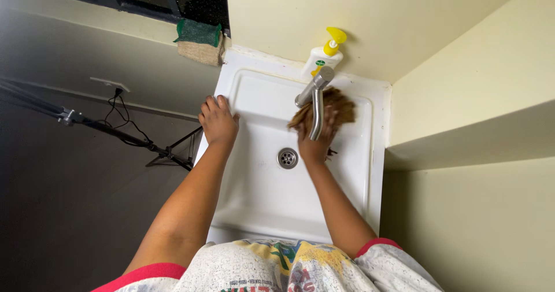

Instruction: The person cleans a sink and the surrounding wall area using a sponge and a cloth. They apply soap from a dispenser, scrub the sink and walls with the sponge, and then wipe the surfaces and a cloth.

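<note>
**Brown scrubber pressed to sink back wall, under the tap**

Brown fibrous scrubber [330,106] at about 1 o'clock from the drain [287,158], against the rear inner wall of the white sink [248,182], right behind the metal tap [316,104]. Tap spout crossing in front of it, hiding its middle.

Right hand [315,144] clamped on the scrubber from below; fingers wrapped into the fibres, mostly hidden by spout and scrubber, so exact finger spread cannot be told. Wrist just right of the drain, forearm running down to 5 o'clock.

Left hand [218,120] at 10 o'clock from the drain, planted flat on the left rim of the sink. Fingers together, slightly curled over the edge, holding nothing. Forearm running down to 7 o'clock.

Outward from there:
- White soap bottle with yellow pump [325,54] standing on the back ledge, at 12 o'clock from the tap base, just beside it.
- Green-and-tan sponge [199,40] on the ledge at 11 o'clock from the sink corner, well apart from both hands.
- Black tripod legs with cable [144,141] on the floor at 9 o'clock, left of the sink.
- Pale yellow walls [462,84] from 12 to 3 o'clock.
- White printed shirt with red sleeve trim [277,266] at 6 o'clock, bottom of view.
</note>
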